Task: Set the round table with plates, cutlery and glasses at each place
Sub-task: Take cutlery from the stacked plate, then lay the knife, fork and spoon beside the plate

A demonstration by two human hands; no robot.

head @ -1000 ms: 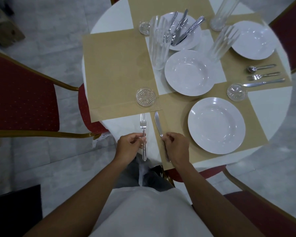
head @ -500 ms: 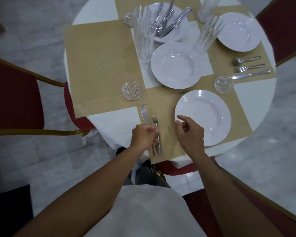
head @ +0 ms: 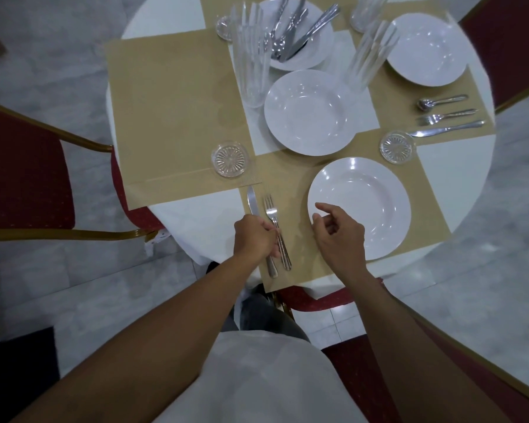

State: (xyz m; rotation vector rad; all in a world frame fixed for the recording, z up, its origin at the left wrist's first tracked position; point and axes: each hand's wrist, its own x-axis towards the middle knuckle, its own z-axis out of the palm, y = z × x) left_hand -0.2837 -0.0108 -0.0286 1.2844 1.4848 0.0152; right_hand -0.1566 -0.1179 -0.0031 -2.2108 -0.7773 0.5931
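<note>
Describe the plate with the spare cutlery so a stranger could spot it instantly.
Start at the round white-clothed table and look to its far edge, just right of the tallest ribbed clear glass. There sits a white round plate, the only plate piled with loose steel cutlery.

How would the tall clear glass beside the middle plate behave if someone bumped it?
The tall glass looks narrow for its height, so it would probably tip rather than slide. Its ribbed walls may give fingers some grip. It stands close to the middle plate, so a fall could strike it and crack.
</note>
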